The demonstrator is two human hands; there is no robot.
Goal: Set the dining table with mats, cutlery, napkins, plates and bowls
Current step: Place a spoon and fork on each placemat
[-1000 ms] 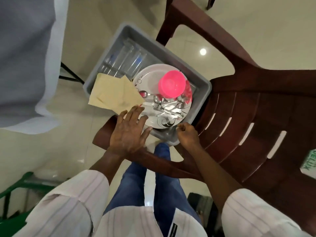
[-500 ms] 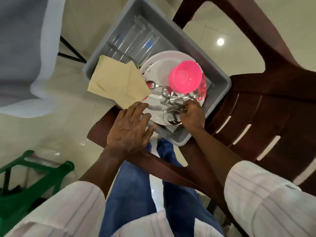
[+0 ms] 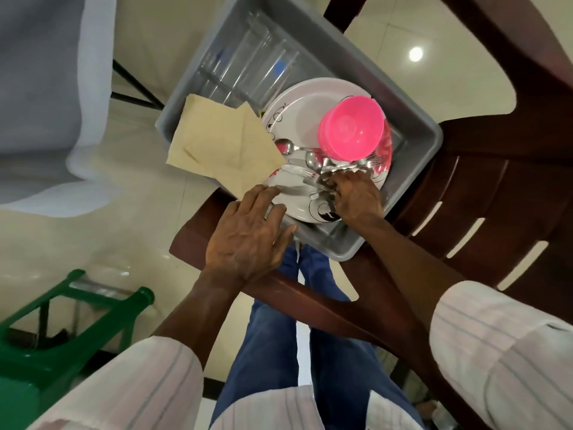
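Observation:
A grey tub (image 3: 415, 125) sits on a brown plastic chair (image 3: 496, 197). Inside it lie a white patterned plate (image 3: 297, 119), stacked pink bowls (image 3: 352, 131), spoons and forks (image 3: 313, 173) on the plate, clear glasses (image 3: 248, 63) and beige napkins (image 3: 223, 147) draped over the tub's left rim. My right hand (image 3: 356, 197) reaches onto the plate with its fingers curled around the cutlery. My left hand (image 3: 248, 234) rests flat, fingers straight, on the tub's near rim and the plate's edge.
A table with a grey-and-white cloth (image 3: 46, 97) stands at the left. A green plastic stool (image 3: 46, 330) is at the lower left. My legs in blue jeans (image 3: 279, 336) stand against the chair's arm. The floor is pale tile.
My right hand has moved from the tub's near rim onto the plate and closed around the cutlery. My left hand has stayed on the rim. The view has come closer to the tub.

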